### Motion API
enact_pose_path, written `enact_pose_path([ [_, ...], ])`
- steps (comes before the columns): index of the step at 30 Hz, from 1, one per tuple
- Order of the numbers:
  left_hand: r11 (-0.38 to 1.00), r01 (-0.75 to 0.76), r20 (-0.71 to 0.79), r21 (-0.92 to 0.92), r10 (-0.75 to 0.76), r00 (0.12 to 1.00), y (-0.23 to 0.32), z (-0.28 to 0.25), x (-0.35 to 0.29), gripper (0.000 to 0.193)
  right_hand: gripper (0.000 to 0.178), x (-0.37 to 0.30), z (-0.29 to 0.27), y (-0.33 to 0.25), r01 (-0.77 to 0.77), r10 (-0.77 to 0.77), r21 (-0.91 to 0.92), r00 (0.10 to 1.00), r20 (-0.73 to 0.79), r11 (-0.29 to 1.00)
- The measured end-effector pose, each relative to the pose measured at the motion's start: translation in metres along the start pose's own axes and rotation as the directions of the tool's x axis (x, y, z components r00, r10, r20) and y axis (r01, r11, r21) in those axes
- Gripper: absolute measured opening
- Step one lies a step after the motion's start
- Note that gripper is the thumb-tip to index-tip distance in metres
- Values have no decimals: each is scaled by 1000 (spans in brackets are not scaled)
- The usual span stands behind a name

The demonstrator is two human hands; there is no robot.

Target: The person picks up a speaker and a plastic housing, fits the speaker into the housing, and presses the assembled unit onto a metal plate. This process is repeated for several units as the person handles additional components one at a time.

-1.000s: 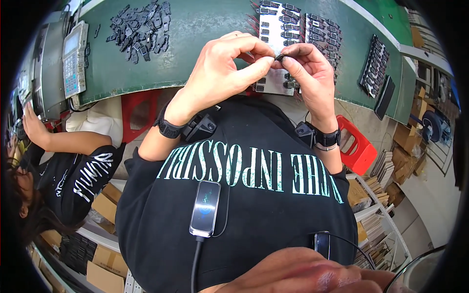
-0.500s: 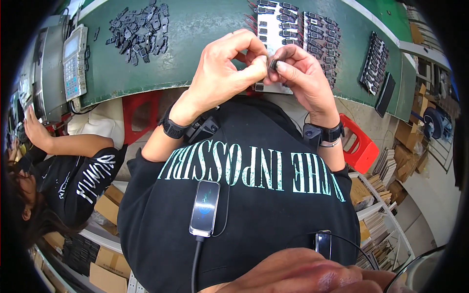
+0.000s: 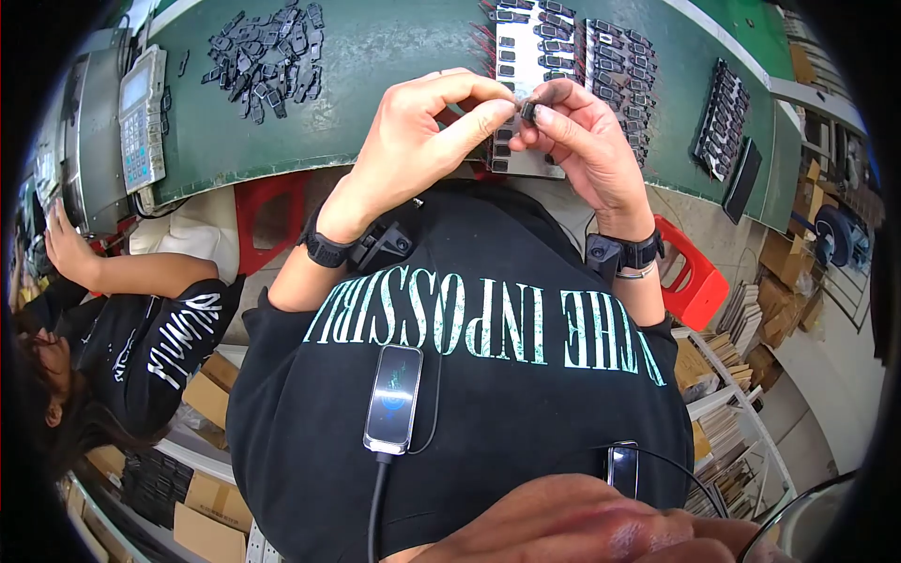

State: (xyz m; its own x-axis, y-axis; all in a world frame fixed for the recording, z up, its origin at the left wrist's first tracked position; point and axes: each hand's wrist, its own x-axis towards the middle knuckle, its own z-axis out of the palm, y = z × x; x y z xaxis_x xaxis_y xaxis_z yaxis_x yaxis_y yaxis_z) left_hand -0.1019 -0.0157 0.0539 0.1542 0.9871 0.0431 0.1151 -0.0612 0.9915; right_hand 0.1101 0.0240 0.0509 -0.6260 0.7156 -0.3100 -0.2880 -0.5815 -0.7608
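Note:
My right hand pinches a small black part between thumb and fingertips, above the near edge of the table. Just to its left, my left hand is closed, thumb tip against index fingertip. Whatever sits in that left pinch is too small to make out. Beyond the hands lies a white board bearing rows of small black housings, with thin red wires at its left edge. A second board with similar black housings lies right beside it.
A loose pile of black housings lies on the green table. At left stands a machine with a keypad; a co-worker's hand is near it. Another filled rack and a black tray lie right. Red stools stand below.
My hands have drawn slightly apart, and the left fingers have straightened a little. The black part stays in my right fingertips, now a bit higher.

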Motion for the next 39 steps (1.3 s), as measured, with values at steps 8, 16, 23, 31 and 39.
enact_pose_path([
  [8, 998, 54, -7, 41, -54, 999, 2, -2, -2, 13, 17, 0, 7, 2, 118, -150, -279, 984, -96, 953],
  [16, 997, 79, -92, 22, -77, 993, -1, 9, -4, 8, 18, 1, 12, 8, 160, -202, -321, 974, -102, 934],
  [23, 981, 84, -121, -173, -106, 987, -5, 4, -4, 5, 20, 1, 8, 9, 12, -13, 49, 1000, 19, 999],
  [31, 1000, -22, -50, 23, 23, 998, -8, -6, -4, 6, 21, 2, 7, 9, -15, 15, 20, 1000, -5, 1000],
  [39, 922, -310, 56, 232, 306, 950, -2, -13, 4, 13, 25, 1, 3, 5, -107, 105, 42, 994, 34, 993],
])
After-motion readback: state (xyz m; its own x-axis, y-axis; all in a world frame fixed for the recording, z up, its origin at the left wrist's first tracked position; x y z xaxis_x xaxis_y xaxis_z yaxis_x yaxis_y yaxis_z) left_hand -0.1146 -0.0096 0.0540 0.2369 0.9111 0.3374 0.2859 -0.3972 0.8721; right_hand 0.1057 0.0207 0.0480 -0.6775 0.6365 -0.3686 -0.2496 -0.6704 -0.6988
